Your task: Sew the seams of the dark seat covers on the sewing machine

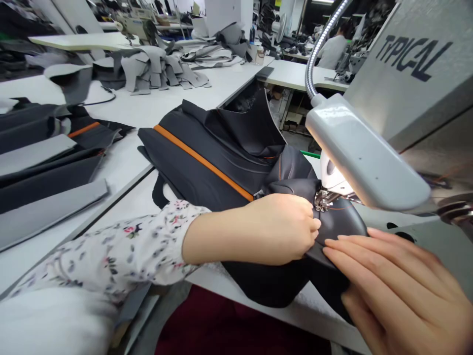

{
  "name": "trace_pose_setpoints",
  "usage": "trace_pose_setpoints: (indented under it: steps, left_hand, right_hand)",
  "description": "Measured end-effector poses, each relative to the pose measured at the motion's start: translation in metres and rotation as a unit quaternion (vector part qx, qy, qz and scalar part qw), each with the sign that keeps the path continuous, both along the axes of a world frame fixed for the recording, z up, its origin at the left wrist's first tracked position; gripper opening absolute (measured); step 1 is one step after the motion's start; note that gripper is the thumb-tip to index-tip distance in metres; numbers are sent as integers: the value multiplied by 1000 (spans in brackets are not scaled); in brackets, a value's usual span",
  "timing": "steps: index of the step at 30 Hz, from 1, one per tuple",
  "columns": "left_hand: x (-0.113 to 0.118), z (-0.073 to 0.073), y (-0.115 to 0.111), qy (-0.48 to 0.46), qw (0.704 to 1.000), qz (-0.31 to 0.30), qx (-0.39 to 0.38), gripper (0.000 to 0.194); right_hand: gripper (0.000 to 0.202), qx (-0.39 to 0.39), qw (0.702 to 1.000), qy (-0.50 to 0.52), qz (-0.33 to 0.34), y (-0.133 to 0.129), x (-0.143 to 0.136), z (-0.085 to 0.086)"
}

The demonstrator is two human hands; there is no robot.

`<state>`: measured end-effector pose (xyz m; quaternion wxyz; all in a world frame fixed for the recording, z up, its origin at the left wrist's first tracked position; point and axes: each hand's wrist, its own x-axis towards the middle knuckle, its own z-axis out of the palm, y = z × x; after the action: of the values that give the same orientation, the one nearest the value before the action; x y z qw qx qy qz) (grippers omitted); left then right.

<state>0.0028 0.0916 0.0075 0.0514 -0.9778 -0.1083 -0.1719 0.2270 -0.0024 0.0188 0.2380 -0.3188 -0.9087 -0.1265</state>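
A large black leather-like cover (218, 148) with an orange stripe (203, 160) lies across the white table, its right part under the presser foot (322, 201) of a sewing machine (410, 64). Just left of the foot, my left hand (273, 227) is closed, its fingers curled round the black material. To the right of it, my right hand (399, 276) rests with outstretched fingers on the cover's near right edge; its thumb is partly under the hand. Orange thread shows beside the foot.
A lit lamp (365, 153) on a flexible metal neck hangs over the needle area. Grey pieces (148, 69) are piled on the back table (229, 84), and dark and grey panels (48, 148) lie at left. A person (332, 49) sits in the background.
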Motion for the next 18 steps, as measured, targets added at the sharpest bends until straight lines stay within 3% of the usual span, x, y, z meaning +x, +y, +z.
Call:
trace_pose_setpoints:
  steps: [4,9,14,18]
  left_hand:
    - [5,8,17,62,996,-65,-5,21]
    - [8,19,28,106,991,-71,-26,27]
    - [7,23,37,76,992,-101,-23,21]
    - [5,23,39,80,993,-87,-21,25]
  right_hand:
    - [26,10,1000,1,9,5,4,-1]
    - [24,13,1000,-6,-2,9,9,-3]
    - [25,11,999,-27,-14,12,14,-3]
    - [28,-8,999,-45,-16,15,23,-7]
